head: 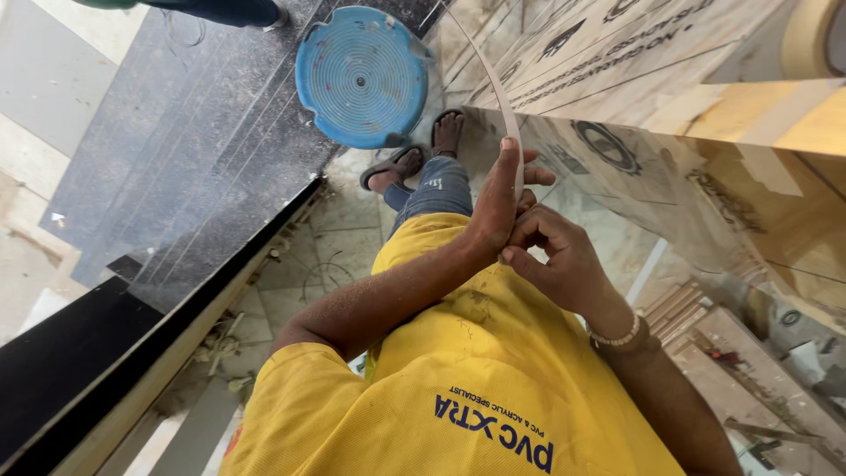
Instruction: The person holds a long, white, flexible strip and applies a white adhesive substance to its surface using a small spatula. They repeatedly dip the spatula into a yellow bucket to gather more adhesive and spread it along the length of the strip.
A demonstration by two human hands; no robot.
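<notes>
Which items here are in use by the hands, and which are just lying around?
In use: left hand and right hand gripping a thin pale strip; plywood panel beside it.

Lying about: blue plastic stool, tape roll, wood offcuts.

I see both arms reaching from 6 o'clock toward the centre, bare to the short sleeves. The left forearm runs in from 7 o'clock; the left hand (pixel 495 204) shows its back, fingers stretched straight toward 12 o'clock, its grip hidden from me. The right hand (pixel 557 257) sits touching it at 4 o'clock, fingers curled in tight, wrist bent.
</notes>
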